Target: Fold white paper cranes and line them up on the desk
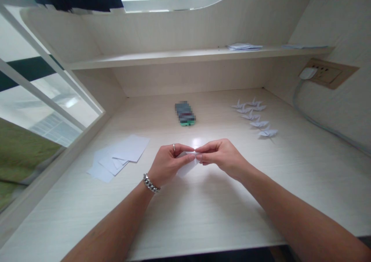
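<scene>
A small folded piece of white paper (187, 170) is held between both hands above the middle of the desk. My left hand (169, 163), with a ring and a chain bracelet, pinches it from the left between thumb and fingers. From the right, my right hand (222, 157) grips its upper corner, thumb and index fingertip nearly meeting the left fingertips. The fingers cover part of the paper, so its exact folds cannot be made out. Several folded paper cranes (268, 132) stand grouped at the back right. Loose white paper sheets (130, 148) lie overlapping to the left.
A dark, blurred-out object with a green end (184, 113) lies behind my hands. Above it runs a shelf (162, 58) bearing a paper stack (244, 46). On the right wall, a plugged-in cable (319, 125) hangs from a socket plate (329, 73). Window bars border the left side.
</scene>
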### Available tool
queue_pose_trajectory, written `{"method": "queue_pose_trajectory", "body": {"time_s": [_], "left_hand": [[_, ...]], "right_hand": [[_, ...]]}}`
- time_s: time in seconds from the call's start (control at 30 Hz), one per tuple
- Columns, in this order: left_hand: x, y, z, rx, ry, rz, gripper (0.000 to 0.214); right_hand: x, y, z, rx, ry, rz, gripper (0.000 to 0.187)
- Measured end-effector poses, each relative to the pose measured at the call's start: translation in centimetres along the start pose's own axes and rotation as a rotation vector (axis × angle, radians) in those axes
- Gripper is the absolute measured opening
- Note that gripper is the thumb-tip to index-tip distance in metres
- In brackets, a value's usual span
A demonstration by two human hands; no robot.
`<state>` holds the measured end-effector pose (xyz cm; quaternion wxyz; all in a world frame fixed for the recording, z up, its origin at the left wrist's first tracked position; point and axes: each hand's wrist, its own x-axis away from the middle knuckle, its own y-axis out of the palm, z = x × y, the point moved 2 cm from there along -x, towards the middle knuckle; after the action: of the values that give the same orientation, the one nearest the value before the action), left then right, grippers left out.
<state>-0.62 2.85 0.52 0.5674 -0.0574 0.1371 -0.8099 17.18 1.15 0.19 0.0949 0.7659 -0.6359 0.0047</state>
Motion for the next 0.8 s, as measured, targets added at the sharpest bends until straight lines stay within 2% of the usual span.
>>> {"method": "queue_pose_trajectory", "body": {"time_s": [0.4, 0.5, 0.67, 0.8], "left_hand": [[-0.17, -0.2, 0.02, 0.074, -0.1, -0.049, 0.027], [-0.15, -0.27, -0.05, 0.046, -0.092, -0.062, 0.027], [-0.19, -0.27, 0.06, 0.125, -0.094, -0.032, 0.027], [-0.05, 0.02, 0.46, 0.024, -0.039, 0.0, 0.029]], "right_hand": [[-0.07, -0.26, 0.33, 0.053, -0.007, -0.008, 0.031], [-0.04, -0.14, 0.14, 0.072, -0.011, 0.003, 0.03], [0.05, 0.0, -0.2, 0.031, -0.061, 0.095, 0.039], [0.16, 0.14, -0.18, 0.022, -0.132, 0.077, 0.038]]}}
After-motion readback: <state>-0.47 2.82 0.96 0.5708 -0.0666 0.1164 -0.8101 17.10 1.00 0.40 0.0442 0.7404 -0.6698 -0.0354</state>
